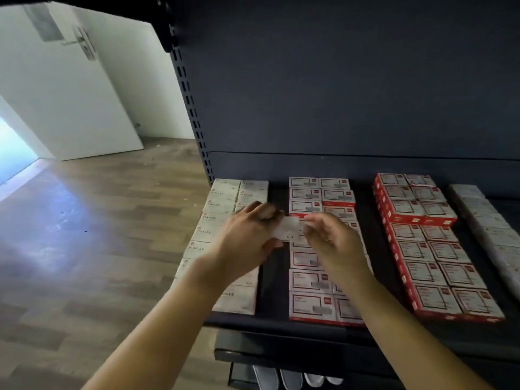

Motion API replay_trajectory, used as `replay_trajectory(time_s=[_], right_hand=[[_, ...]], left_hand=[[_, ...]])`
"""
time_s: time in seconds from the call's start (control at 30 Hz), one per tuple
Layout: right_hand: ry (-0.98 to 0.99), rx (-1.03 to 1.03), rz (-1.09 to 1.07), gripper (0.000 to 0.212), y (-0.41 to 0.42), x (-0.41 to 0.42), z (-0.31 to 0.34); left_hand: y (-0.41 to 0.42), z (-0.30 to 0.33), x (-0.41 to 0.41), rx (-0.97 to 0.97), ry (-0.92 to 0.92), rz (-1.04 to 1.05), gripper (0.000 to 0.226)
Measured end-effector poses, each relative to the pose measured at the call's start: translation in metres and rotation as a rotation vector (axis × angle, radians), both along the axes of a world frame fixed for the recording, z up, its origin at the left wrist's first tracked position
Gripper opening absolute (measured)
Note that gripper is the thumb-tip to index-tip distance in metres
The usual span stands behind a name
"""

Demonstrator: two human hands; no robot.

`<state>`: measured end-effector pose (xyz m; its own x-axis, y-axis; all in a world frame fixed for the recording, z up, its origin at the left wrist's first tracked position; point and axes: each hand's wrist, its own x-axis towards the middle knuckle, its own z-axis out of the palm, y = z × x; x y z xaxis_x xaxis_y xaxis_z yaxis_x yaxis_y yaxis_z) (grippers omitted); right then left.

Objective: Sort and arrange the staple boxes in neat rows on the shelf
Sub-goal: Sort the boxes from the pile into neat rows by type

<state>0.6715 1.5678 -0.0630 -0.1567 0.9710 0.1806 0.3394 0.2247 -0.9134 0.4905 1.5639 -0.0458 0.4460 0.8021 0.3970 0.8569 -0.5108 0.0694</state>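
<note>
While most staple boxes [306,280] already lie in rows on the shelf [281,323], both hands' fingers [274,213] pinch one white box [287,230], unplaced.

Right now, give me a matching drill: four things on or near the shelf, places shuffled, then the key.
Things:
1. held box
2. white boxes
3. tall red stack
4. door

Places:
A. left end of shelf
B. between both hands
C. far left, beyond the shelf
D. right of the middle rows

Pairs: 1-B, 2-A, 3-D, 4-C
</note>
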Motion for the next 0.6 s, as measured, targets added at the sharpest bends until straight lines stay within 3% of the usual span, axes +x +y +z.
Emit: replay_trajectory(time_s=[0.1, 0.17, 0.27, 0.37, 0.6], right_hand=[[-0.336, 0.338, -0.099, 0.021, 0.011, -0.021, -0.013], [-0.451, 0.392, -0.106, 0.024, 0.015, -0.032, -0.018], [-0.614, 0.489, -0.114, 0.023, 0.019, -0.047, -0.023], [-0.729, 0.571, -0.166, 0.023, 0.023, -0.061, -0.023], [-0.761, 0.559, -0.192, 0.022, 0.021, -0.072, -0.023]], left_hand=[[0.024, 0.000, -0.042, -0.124, 0.073, 0.095, 0.045], [0.043, -0.003, -0.067, -0.209, 0.075, 0.157, 0.037], [0.071, -0.014, -0.094, -0.256, 0.039, 0.214, 0.003], [0.092, -0.025, -0.110, -0.302, 0.022, 0.231, 0.019], [0.124, -0.046, -0.121, -0.343, 0.071, 0.303, 0.019]])
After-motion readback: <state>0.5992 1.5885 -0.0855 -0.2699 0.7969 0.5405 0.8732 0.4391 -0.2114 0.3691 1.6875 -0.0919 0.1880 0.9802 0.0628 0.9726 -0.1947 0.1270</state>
